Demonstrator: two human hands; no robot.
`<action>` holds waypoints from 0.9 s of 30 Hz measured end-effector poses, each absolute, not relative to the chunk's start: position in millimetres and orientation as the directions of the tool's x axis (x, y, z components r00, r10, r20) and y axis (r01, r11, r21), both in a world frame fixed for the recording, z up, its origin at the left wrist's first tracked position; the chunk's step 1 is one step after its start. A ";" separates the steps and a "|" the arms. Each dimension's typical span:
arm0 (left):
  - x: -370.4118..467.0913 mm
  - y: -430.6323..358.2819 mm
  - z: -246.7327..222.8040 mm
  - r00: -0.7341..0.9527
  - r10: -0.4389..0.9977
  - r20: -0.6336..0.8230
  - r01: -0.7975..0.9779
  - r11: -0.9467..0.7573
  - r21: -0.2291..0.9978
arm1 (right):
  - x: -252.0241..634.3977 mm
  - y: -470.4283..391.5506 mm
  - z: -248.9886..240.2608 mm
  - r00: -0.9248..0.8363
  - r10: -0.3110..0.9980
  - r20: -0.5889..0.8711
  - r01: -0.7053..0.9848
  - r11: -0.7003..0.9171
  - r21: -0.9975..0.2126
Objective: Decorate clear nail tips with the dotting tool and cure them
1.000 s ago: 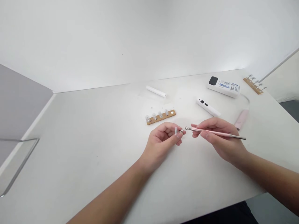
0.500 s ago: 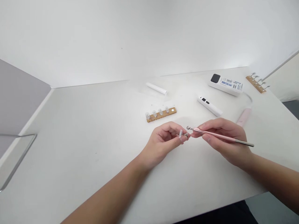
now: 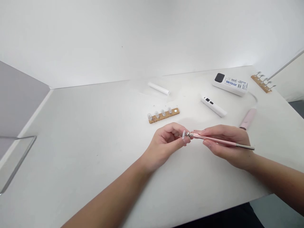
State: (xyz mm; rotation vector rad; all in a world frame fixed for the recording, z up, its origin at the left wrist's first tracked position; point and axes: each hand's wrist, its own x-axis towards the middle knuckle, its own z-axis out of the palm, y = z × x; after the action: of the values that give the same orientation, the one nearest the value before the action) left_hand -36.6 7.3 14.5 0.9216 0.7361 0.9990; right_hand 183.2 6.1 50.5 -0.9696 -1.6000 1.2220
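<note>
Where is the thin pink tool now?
In the head view, right of centre: the right hand holds the thin tool, its tip by the left hand.

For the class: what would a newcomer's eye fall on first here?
Probably the pink tool in the right hand, its metal tip at the small piece the left hand pinches. Next, the wooden strip of four clear pieces beyond the left hand, and the blue-lettered white device toward the far right.

My left hand (image 3: pixel 165 143) partly hides the small clear piece (image 3: pixel 183 135); print (image 3: pixel 236 83) on the white box (image 3: pixel 229 85) looks too small to read.
</note>
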 end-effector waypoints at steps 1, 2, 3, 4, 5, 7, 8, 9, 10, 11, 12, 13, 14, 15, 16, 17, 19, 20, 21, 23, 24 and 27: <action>-36.7 7.5 13.9 0.377 0.921 -0.095 -0.372 0.244 0.896 | 183.4 6.1 50.0 -0.312 0.933 0.182 0.080 0.217 -0.973; -36.9 7.7 13.2 0.378 0.921 -0.092 -0.373 0.243 0.896 | 183.6 6.2 49.7 -0.309 0.934 0.182 0.091 0.220 -0.971; -37.0 7.8 12.2 0.380 0.920 -0.092 -0.372 0.243 0.896 | 183.7 6.4 49.5 -0.303 0.935 0.187 0.101 0.227 -0.969; -37.1 8.0 11.1 0.380 0.921 -0.089 -0.374 0.241 0.896 | 183.6 6.7 49.4 -0.301 0.935 0.190 0.113 0.233 -0.966; -37.2 8.1 10.0 0.379 0.922 -0.079 -0.383 0.234 0.893 | 183.5 6.9 49.6 -0.300 0.934 0.194 0.125 0.240 -0.963; -37.3 8.3 8.0 0.382 0.922 -0.054 -0.404 0.220 0.888 | 183.1 7.2 50.0 -0.307 0.929 0.209 0.126 0.258 -0.958; -37.4 8.4 7.3 0.385 0.922 -0.042 -0.414 0.213 0.885 | 183.0 7.3 50.2 -0.318 0.924 0.214 0.118 0.263 -0.958; -37.6 8.4 6.7 0.388 0.921 -0.036 -0.418 0.211 0.884 | 183.0 7.3 50.3 -0.331 0.918 0.219 0.107 0.267 -0.958; -37.8 8.6 6.4 0.389 0.920 -0.036 -0.418 0.211 0.883 | 183.3 7.3 50.2 -0.345 0.912 0.224 0.096 0.271 -0.958; -37.9 8.7 6.3 0.392 0.919 -0.038 -0.417 0.214 0.883 | 183.7 7.4 50.1 -0.358 0.905 0.231 0.089 0.279 -0.956; -38.1 9.0 6.3 0.395 0.918 -0.039 -0.418 0.217 0.882 | 184.3 7.4 50.0 -0.371 0.898 0.238 0.088 0.289 -0.953; -38.2 9.2 6.3 0.397 0.917 -0.038 -0.419 0.218 0.881 | 184.9 7.5 49.9 -0.382 0.892 0.243 0.095 0.299 -0.950; -38.3 9.4 6.5 0.400 0.916 -0.037 -0.422 0.219 0.880 | 185.5 7.6 49.8 -0.389 0.887 0.248 0.102 0.309 -0.945; -38.3 9.5 6.6 0.404 0.914 -0.035 -0.426 0.222 0.877 | 185.9 7.7 49.9 -0.394 0.883 0.255 0.106 0.319 -0.942; -38.2 9.5 6.7 0.408 0.913 -0.032 -0.431 0.223 0.874 | 186.2 7.8 50.1 -0.397 0.881 0.258 0.109 0.324 -0.940; -38.1 9.4 6.8 0.411 0.911 -0.032 -0.434 0.227 0.872 | 186.2 7.8 50.4 -0.395 0.881 0.259 0.110 0.326 -0.939; -37.9 9.1 6.8 0.411 0.911 -0.035 -0.437 0.230 0.870 | 186.1 7.9 51.1 -0.374 0.892 0.256 0.119 0.320 -0.940; -37.8 8.8 6.7 0.410 0.911 -0.036 -0.438 0.231 0.869 | 186.0 7.9 51.4 -0.359 0.899 0.251 0.128 0.314 -0.941; -37.8 8.7 6.5 0.408 0.912 -0.036 -0.438 0.231 0.869 | 185.9 8.0 51.5 -0.343 0.907 0.246 0.140 0.308 -0.941; -37.8 8.5 6.1 0.403 0.914 -0.037 -0.437 0.228 0.870 | 185.8 8.3 51.4 -0.324 0.914 0.245 0.155 0.306 -0.939; -37.9 8.6 5.9 0.402 0.915 -0.038 -0.435 0.227 0.871 | 185.8 8.5 51.2 -0.322 0.915 0.246 0.160 0.308 -0.938; -38.2 8.9 5.6 0.401 0.915 -0.043 -0.426 0.228 0.875 | 185.4 9.3 50.8 -0.335 0.909 0.248 0.163 0.315 -0.935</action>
State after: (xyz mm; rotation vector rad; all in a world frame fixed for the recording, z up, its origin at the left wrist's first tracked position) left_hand -38.2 8.9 5.6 0.9171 0.6475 1.0178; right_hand 185.4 9.3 50.8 -0.9714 -1.7239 1.0938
